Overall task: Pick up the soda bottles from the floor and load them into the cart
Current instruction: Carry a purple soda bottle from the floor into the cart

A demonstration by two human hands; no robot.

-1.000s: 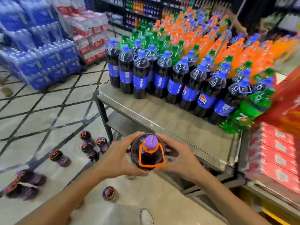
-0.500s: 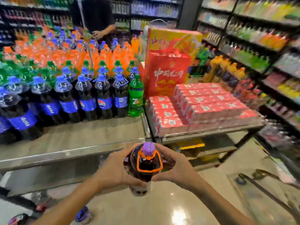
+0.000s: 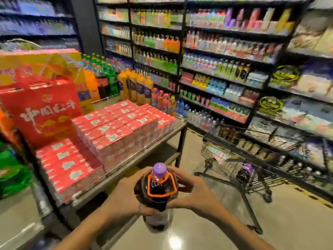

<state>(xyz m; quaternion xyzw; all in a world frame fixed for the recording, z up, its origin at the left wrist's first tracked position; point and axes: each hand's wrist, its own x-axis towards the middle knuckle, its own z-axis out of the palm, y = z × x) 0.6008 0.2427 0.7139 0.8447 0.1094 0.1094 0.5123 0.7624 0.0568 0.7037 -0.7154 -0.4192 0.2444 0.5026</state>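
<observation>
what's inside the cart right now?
One dark soda bottle with a purple cap shows in the cart, in its wire basket. Motion blur and the mesh obscure the rest of the basket, so whether more bottles lie there cannot be told.

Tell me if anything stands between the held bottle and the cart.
Nothing visible does. The left hand and right hand hold the bottle; the cart stands ahead to the right, only floor between. The table leg lies left of that path.

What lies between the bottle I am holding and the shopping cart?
In the head view, past the right hand on the bottle, only bare floor, up to the cart.
</observation>
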